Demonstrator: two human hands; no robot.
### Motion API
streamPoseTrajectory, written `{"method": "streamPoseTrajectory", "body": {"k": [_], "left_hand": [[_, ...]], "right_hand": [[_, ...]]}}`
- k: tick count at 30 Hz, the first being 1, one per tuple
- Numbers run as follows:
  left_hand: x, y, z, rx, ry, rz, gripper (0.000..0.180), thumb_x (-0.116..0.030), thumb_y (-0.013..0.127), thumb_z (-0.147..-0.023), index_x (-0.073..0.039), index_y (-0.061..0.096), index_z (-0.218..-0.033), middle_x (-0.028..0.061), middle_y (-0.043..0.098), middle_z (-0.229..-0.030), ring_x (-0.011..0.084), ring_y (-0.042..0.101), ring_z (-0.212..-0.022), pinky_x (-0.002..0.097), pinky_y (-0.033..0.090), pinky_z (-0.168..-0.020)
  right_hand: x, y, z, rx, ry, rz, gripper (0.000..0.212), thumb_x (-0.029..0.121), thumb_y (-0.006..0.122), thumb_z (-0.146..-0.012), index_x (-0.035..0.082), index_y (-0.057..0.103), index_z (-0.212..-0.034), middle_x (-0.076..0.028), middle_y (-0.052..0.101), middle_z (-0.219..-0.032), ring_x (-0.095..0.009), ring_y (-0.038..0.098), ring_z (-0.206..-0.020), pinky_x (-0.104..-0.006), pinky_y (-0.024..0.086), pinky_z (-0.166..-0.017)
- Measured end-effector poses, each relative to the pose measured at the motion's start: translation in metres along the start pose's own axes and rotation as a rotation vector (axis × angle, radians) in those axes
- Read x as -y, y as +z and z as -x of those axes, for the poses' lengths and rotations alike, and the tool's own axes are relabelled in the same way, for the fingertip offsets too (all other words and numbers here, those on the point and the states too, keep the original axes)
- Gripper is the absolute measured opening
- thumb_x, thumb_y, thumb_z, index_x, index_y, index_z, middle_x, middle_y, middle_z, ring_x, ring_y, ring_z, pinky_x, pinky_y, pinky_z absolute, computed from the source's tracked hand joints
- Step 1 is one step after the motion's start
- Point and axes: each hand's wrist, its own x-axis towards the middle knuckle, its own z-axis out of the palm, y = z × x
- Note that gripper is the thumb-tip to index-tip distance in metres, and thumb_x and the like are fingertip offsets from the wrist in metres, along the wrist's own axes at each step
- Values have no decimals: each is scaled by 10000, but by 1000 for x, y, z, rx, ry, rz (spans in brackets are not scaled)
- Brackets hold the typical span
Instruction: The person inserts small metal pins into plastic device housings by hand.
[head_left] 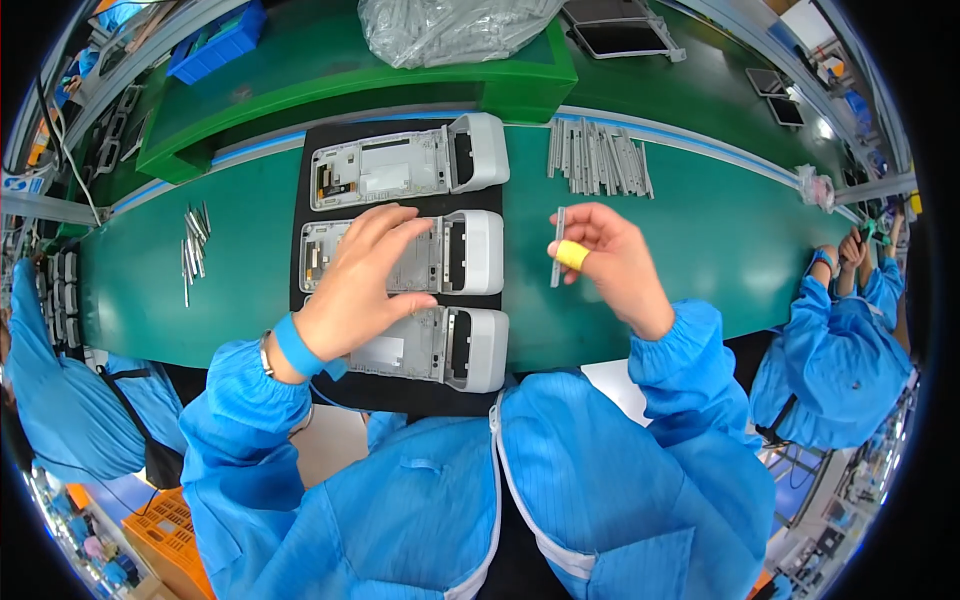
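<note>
Between the thumb and fingers of my right hand (605, 255) is a thin grey strip (558, 247), held upright above the green mat. Yellow tape wraps a finger of that hand. My left hand (370, 270), with a blue wrist strap, hovers over the middle grey device housing (473, 252), its fingers spread and holding nothing. Part of that housing is hidden beneath it. Another housing (385, 170) lies just beyond, and a third housing (475, 350) lies nearer to me. All three rest in a column on a black mat (318, 140).
A pile of grey strips (598, 160) lies at the back right, and thin metallic pieces (195, 245) at the left. Across the back runs a raised green shelf (350, 105) bearing a plastic bag (450, 30) and a blue bin (218, 42). People in blue work on both sides.
</note>
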Motion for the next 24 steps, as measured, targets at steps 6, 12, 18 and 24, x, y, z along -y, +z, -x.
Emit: {"method": "streamPoseTrajectory", "body": {"k": [6, 12, 18, 24], "left_hand": [[17, 8, -5, 114, 43, -235, 784, -128, 796, -622, -35, 437, -1312, 166, 410, -1355, 365, 348, -1267, 442, 301, -1056], [19, 7, -15, 184, 115, -339, 805, -105, 789, -605, 10, 408, -1305, 194, 441, -1301, 371, 406, -1211, 424, 332, -1038], [13, -3, -10, 34, 128, -150, 872, -122, 773, -612, 32, 333, -1349, 214, 457, -1261, 374, 415, -1192, 432, 330, -1032], [14, -7, -6, 39, 130, -96, 898, -104, 769, -612, 37, 303, -1366, 222, 461, -1248, 381, 415, -1185, 433, 323, -1034]], "right_hand": [[-26, 22, -20, 137, 215, -47, 228, 38, 654, -834, -45, 540, -1013, -100, 615, -777, -154, 613, -639, -261, 514, -529], [-34, 36, -25, 126, 158, -212, 185, 28, 618, -850, -46, 557, -1008, -112, 635, -831, -183, 633, -693, -284, 534, -594], [-24, 44, -20, 109, 139, -383, 189, 56, 605, -872, -46, 566, -1025, -117, 640, -924, -192, 634, -759, -297, 538, -652], [-20, 59, -26, 78, 216, -712, 210, 22, 596, -866, -59, 574, -1058, -120, 646, -998, -211, 649, -868, -319, 538, -760]]}}
